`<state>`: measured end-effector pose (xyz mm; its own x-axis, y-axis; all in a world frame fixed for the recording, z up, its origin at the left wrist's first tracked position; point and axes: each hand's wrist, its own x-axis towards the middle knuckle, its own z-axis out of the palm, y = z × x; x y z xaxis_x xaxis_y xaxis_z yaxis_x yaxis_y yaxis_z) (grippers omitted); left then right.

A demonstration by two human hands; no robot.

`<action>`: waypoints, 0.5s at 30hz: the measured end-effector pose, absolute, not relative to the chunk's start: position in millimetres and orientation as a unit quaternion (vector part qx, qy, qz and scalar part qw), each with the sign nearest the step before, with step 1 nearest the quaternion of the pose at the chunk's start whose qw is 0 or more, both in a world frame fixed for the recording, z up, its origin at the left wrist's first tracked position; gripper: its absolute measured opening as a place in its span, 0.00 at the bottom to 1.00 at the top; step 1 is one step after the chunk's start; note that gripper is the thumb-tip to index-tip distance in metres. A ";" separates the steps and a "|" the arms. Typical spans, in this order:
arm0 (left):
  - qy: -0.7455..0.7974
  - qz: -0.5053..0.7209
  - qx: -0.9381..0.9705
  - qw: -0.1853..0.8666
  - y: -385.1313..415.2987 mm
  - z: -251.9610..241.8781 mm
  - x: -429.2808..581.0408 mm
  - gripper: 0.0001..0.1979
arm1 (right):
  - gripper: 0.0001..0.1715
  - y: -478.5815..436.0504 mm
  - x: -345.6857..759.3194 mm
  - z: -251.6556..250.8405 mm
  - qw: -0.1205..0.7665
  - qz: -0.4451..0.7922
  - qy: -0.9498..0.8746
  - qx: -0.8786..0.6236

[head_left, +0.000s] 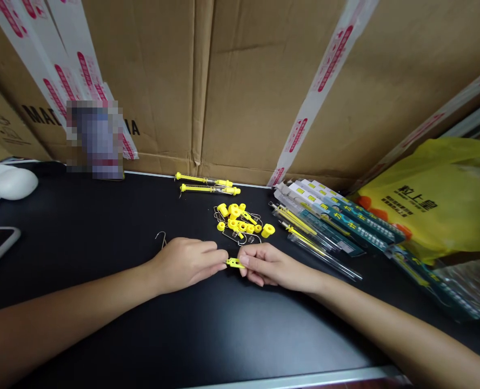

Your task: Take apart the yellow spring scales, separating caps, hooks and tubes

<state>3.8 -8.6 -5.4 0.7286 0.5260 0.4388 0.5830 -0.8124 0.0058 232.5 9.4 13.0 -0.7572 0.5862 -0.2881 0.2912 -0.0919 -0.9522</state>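
My left hand (pixel 189 263) is closed around a thin metal wire part, mostly hidden in the fingers. A bent wire hook (pixel 161 237) sticks out behind this hand. Between my two hands is a small yellow plastic piece (pixel 234 263) with holes in it. My right hand (pixel 266 263) pinches its right end, while its left end meets the wire at my left fingertips. Just beyond the hands lies a pile of yellow plastic caps (pixel 235 212) and metal wire clips (pixel 244 239). A single yellow cap (pixel 268 230) sits at the pile's right side.
Two yellow rod-like assemblies (pixel 210 189) lie near the cardboard box (pixel 151 65) at the back. To the right are clear tubes with yellow parts (pixel 317 248), stacked packages (pixel 337 213) and a yellow plastic bag (pixel 434 189). A phone-like device (pixel 15 233) and white object (pixel 15 183) stand left on the black table (pixel 224 335).
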 end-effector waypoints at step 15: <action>-0.283 -0.232 -0.922 0.125 -10.3 -4.1 3.8 0.14 | 0.21 17.7 237.9 12.3 0.130 0.697 -0.633 -0.311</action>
<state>3.8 -10.3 -4.1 0.7317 0.4645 0.4989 0.5808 -0.8079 -0.0996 237.9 17.7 12.3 -0.7725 0.5756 -0.2684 0.2118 -0.1649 -0.9633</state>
